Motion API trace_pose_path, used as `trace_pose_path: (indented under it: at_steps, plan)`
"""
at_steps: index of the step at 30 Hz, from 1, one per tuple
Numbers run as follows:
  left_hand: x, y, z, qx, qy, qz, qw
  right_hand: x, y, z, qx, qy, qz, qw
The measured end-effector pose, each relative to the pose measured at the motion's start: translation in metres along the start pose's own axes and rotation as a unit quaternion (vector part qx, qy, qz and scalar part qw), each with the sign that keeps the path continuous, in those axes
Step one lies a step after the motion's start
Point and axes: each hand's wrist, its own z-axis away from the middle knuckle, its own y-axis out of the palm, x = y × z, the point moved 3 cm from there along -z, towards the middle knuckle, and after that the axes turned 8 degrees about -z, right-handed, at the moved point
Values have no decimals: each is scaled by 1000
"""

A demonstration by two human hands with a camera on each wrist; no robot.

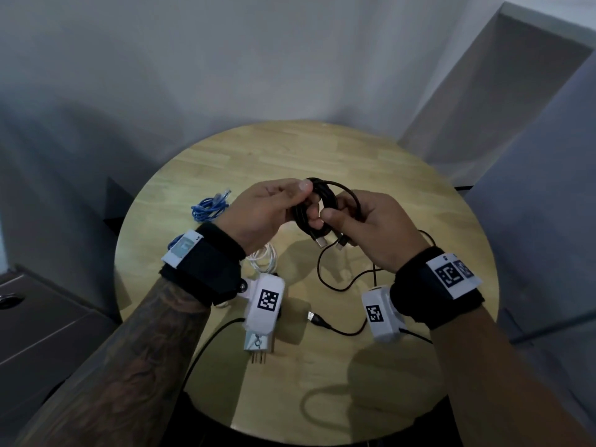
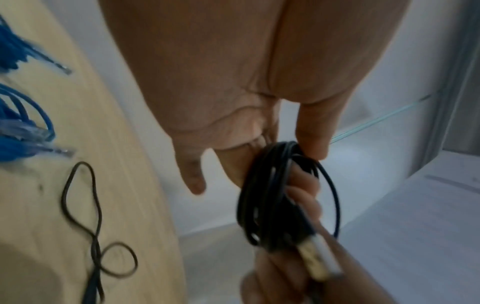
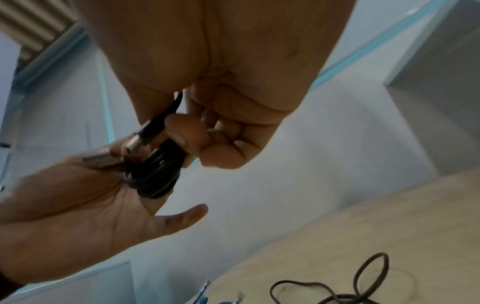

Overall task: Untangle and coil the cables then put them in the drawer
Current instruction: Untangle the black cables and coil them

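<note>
A black cable coil (image 1: pixel 317 204) hangs above the round wooden table (image 1: pixel 403 188), held between both hands. My left hand (image 1: pixel 306 201) pinches the coil's top with the thumb, its fingers passing through the loops. My right hand (image 1: pixel 338 217) grips the coil's right side, fingers curled round the strands. Two metal USB plugs (image 1: pixel 319 241) dangle below the coil. In the left wrist view the thumb presses the coil (image 2: pixel 259 195), and a plug (image 2: pixel 317 259) lies along the right hand. In the right wrist view curled fingers (image 3: pixel 207 139) clamp the coil (image 3: pixel 155 174) over the left palm (image 3: pixel 78 205).
A second black cable (image 1: pixel 342 285) lies loose on the table below my hands, its plug (image 1: pixel 311 316) near the front. A bundled blue cable (image 1: pixel 209 206) sits at the left, a white cable (image 1: pixel 263 258) under my left wrist. A grey drawer cabinet (image 1: pixel 32 317) stands left of the table.
</note>
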Motion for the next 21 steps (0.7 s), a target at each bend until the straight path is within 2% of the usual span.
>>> trace_pose_path:
  at_steps: [4,7,10,12,16,21]
  plan:
    - [13,11,-1,-114,1,61,992,-4,9,0,-44,-6,-12,999]
    - [19,9,-2,-176,18,25,984,-5,13,-1,-63,7,-40,997]
    - [20,0,-2,-209,16,4,978,-9,-1,-7,-87,33,-110,990]
    - [20,1,-3,-203,16,18,979,-10,-7,-8,-94,35,-115,988]
    - [22,10,-5,-153,-7,44,987,-22,-12,-8,-158,50,-128,978]
    - [24,13,-2,-102,-26,33,994,-26,-14,-12,-193,45,-144,970]
